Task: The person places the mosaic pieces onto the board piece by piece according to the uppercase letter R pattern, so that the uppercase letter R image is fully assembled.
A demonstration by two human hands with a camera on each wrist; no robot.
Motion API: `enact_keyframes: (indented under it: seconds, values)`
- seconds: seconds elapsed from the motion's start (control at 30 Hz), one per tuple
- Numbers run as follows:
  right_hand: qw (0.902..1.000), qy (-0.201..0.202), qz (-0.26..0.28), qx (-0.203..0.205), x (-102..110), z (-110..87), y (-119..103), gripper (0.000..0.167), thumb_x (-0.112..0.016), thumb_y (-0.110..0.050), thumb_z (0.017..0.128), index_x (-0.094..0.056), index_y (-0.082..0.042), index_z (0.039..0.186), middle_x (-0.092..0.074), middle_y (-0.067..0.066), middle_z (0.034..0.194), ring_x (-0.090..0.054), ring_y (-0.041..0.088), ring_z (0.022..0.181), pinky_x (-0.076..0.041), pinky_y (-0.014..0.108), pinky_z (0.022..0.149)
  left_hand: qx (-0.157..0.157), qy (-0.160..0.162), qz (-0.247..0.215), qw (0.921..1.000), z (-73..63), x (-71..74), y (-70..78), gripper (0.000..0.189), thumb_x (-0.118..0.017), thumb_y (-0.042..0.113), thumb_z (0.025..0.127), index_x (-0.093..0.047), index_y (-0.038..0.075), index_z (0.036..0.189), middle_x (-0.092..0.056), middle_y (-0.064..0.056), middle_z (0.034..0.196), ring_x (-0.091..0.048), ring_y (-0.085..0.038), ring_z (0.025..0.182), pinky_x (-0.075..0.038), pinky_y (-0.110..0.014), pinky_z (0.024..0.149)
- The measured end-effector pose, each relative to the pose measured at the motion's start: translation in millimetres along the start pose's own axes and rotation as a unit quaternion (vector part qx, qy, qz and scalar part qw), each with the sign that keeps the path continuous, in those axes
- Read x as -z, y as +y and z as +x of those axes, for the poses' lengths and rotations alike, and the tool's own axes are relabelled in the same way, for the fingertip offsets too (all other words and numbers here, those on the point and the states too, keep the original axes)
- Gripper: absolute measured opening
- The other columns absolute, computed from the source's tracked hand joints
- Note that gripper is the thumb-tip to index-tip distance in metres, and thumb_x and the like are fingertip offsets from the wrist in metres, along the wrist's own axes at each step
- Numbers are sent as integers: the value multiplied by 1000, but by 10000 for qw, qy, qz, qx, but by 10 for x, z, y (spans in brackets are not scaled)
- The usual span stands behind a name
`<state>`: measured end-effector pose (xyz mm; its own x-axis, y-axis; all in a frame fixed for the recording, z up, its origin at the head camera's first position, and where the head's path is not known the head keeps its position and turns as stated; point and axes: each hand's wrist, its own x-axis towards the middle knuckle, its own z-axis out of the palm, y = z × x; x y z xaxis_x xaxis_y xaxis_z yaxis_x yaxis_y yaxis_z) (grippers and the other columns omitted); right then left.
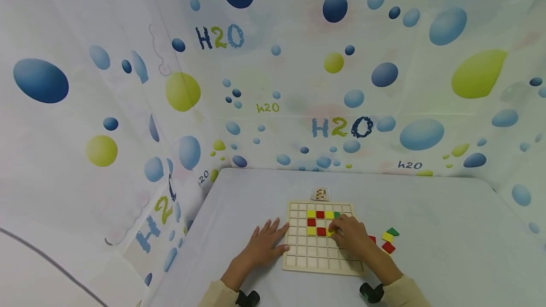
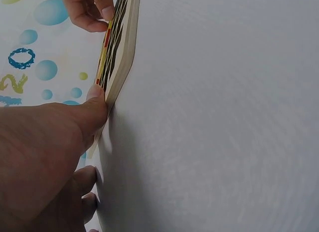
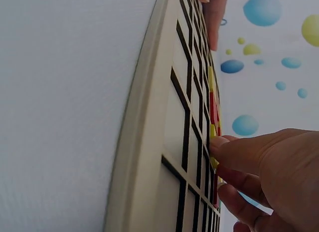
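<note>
A wooden grid board (image 1: 294, 260) lies on the table, with red and yellow square tiles set in its upper cells around a bare middle cell. A green piece (image 1: 337, 214) shows at the upper right of that group. My right hand (image 1: 350, 236) is over the board and pinches a yellow tile (image 1: 330, 233) at the group's lower right corner. In the right wrist view, thumb and fingers meet at the yellow tile (image 3: 214, 163), low against the grid. My left hand (image 1: 265, 245) rests with spread fingers at the board's left edge, its thumb touching the rim.
Beyond the board's far edge lies a small card (image 1: 320, 194) with a printed grid pattern. Right of the board are loose pieces: a green triangle (image 1: 393, 231), a yellow piece (image 1: 387, 237) and red pieces (image 1: 388, 248), one partly behind the right wrist. A patterned curtain (image 1: 273, 75) hangs behind the white table (image 1: 448, 240).
</note>
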<state>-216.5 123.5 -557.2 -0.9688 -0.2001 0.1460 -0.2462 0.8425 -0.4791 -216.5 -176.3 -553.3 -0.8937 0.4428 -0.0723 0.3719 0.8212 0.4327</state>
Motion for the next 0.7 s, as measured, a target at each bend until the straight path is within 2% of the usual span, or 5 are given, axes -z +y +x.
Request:
enact_keyframes:
  seconds: [0.17, 0.3, 0.37, 0.53, 0.7]
  values:
    - [9998, 57, -159, 62, -4, -6, 35, 16, -84, -14, 91, -72, -25, 94, -66, -3, 104, -58, 20, 100, -49, 46, 83, -19, -5, 35, 10000, -4, 17, 13, 69, -63, 48, 104, -43, 19, 163, -32, -17, 172, -24, -45, 159, -17, -72, 124]
    - [9999, 23, -67, -124, 120, -48, 56, 14, -83, -17, 92, -75, -20, 103, -65, 0, 108, -59, 23, 104, -50, 49, 87, 3, -9, 67, 10000, -9, 16, 20, 69, -63, 48, 104, -43, 19, 163, -32, -17, 171, -25, -45, 159, -18, -72, 124]
    - [9993, -27, 87, -363, 230, -74, 113, 17, -81, -19, 94, -75, -17, 109, -65, 3, 111, -60, 24, 105, -52, 49, 90, 15, -3, 70, 10000, -10, 16, 23, 69, -63, 48, 104, -43, 19, 163, -32, -17, 171, -25, -45, 159, -18, -72, 124]
    - [9960, -211, 347, -795, 551, -151, 482, 26, -75, -15, 98, -69, -9, 122, -62, 15, 121, -63, 31, 108, -59, 53, 94, -30, 21, 45, 10000, -11, 22, 28, 69, -63, 47, 104, -43, 18, 163, -32, -18, 171, -25, -46, 159, -18, -73, 123]
    - [9904, -515, 167, -1275, 812, -280, 858, 36, -75, -13, 97, -63, -2, 129, -58, 26, 125, -61, 37, 107, -59, 57, 96, -11, 47, 129, 9999, -6, 11, 27, 69, -62, 49, 104, -43, 20, 163, -32, -16, 171, -25, -45, 159, -18, -72, 124]
